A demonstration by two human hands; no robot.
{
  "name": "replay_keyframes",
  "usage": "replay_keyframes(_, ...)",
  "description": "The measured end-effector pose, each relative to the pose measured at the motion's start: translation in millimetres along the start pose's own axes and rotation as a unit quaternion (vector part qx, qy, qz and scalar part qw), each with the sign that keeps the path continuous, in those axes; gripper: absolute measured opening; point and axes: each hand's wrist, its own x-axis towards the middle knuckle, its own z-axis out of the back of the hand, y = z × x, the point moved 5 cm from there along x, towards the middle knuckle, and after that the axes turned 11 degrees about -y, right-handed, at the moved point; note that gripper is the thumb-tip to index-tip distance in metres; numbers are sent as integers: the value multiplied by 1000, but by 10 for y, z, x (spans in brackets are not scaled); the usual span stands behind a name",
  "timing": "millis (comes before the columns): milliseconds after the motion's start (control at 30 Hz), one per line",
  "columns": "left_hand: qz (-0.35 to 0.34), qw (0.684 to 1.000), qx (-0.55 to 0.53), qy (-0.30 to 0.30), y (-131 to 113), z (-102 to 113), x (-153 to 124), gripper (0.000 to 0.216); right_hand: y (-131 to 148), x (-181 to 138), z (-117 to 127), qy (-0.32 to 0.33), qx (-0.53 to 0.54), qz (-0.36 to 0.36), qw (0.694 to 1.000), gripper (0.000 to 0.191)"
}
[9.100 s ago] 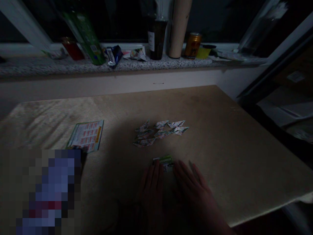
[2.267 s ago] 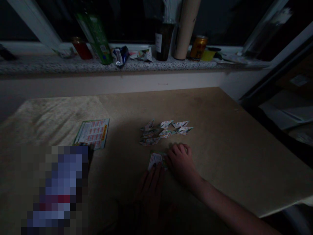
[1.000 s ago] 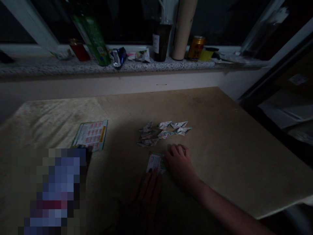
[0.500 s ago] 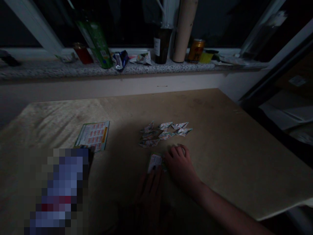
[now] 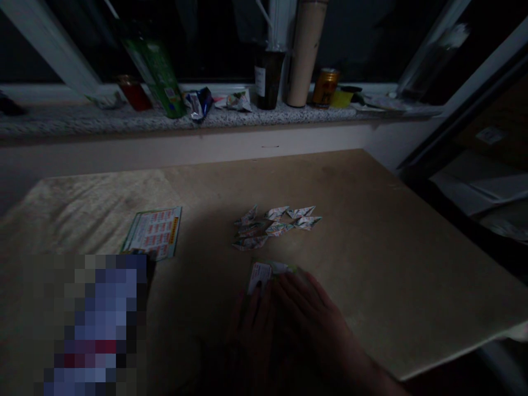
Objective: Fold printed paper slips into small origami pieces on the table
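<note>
The left hand (image 5: 253,319) and right hand (image 5: 311,305) lie flattened, gripping nothing, on the small paper (image 5: 260,271); steady left pressure should help the right crease it evenly.

You seem to be in a home, at a table (image 5: 371,264) below a window (image 5: 371,41), its speckled sill (image 5: 231,119) cluttered with a green bottle (image 5: 163,77), a drink cup (image 5: 270,82), a can (image 5: 325,89) and crumpled wrappers (image 5: 198,104); which room is unclear.
</note>
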Motion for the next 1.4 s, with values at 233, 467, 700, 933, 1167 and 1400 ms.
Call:
replay_keyframes(233,-19,999,13,23,23,-12,0,70,-1,-50,-64,83,53,-41,994,59)
replay_keyframes(467,-26,999,16,29,23,-17,-77,60,3,-34,-51,83,80,-65,991,57)
replay_keyframes(700,-29,999,18,23,17,1,-98,61,-22,-90,-86,66,77,-52,993,56)
replay_keyframes(933,-33,999,22,6,17,49,-36,59,-113,-80,-51,62,94,-95,989,51)
replay_keyframes(1167,-3,1000,-5,-2,-42,82,65,58,-128,-40,-26,68,113,-97,987,48)
replay_keyframes(1400,9,999,-32,26,-61,-17,55,73,-82,-81,-5,52,93,-84,991,50)
